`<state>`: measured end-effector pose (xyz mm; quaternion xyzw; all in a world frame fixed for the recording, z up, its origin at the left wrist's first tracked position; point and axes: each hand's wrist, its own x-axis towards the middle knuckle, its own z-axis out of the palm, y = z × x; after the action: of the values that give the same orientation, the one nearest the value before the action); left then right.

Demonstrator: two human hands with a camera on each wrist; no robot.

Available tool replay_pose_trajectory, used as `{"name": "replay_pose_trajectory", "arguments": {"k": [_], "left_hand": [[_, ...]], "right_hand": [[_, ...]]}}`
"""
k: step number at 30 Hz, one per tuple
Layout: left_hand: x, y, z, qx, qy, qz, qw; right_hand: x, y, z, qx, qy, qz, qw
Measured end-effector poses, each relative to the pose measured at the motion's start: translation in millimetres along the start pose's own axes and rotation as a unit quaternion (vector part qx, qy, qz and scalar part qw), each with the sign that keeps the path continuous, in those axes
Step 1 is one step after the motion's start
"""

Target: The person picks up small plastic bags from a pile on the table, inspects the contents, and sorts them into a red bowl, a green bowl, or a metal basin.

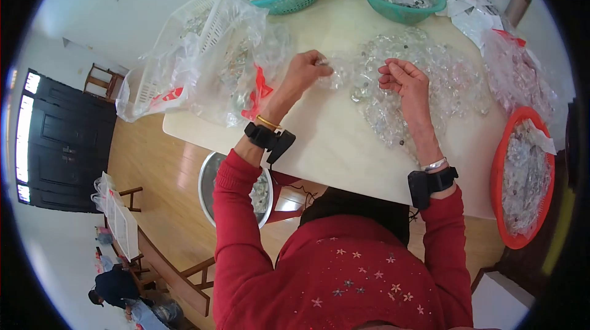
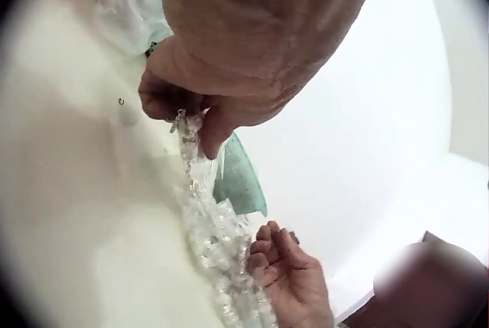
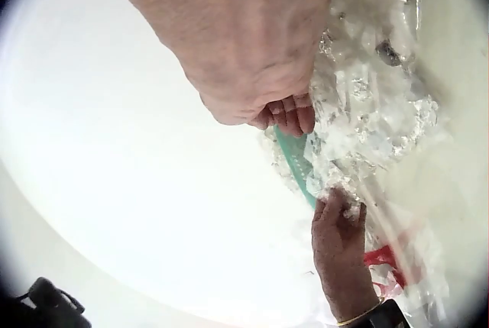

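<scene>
A heap of small clear plastic packets (image 1: 424,78), some with dark bits, lies on the cream table. In the head view my left hand (image 1: 307,72) pinches a clear packet (image 1: 335,73) at the left of the heap. The left wrist view shows a clear strip hanging from its thumb and fingers (image 2: 218,133). My right hand (image 1: 407,84) hovers over the middle of the heap, palm up, its fingers loosely bent. No packet shows in its grasp. In the right wrist view its fingertips (image 3: 294,114) are beside the crinkled plastic.
Green baskets (image 1: 424,13) of packets stand at the back, and a red basket (image 1: 499,207) leans at the right edge. Left lie a white crate (image 1: 157,78) and a plastic bag with red handles (image 1: 258,90). A metal basin (image 1: 206,192) sits below; another person (image 1: 117,287) is far off.
</scene>
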<state>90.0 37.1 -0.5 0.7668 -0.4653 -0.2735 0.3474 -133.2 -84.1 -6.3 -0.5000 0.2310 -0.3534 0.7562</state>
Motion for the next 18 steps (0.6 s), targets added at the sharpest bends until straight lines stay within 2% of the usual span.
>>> {"name": "replay_pose_trajectory", "arguments": {"k": [2,3,11,16,18], "left_hand": [[-6,9,0,-0.197,0.04,0.02,0.979],[-10,15,0,-0.294,0.06,0.03,0.953],[-15,58,42,-0.429,0.011,0.036,0.903],[-14,70,55,-0.435,0.008,0.022,0.9],[-15,65,51,-0.391,-0.028,0.0,0.92]], "right_hand": [[-1,0,1,-0.006,0.0,0.0,1.0],[-2,0,2,-0.009,-0.001,0.0,1.0],[-6,-7,10,-0.032,-0.014,-0.015,0.999],[-3,-3,5,-0.058,-0.016,-0.024,0.998],[-4,-4,4,-0.056,-0.009,-0.032,0.998]]}}
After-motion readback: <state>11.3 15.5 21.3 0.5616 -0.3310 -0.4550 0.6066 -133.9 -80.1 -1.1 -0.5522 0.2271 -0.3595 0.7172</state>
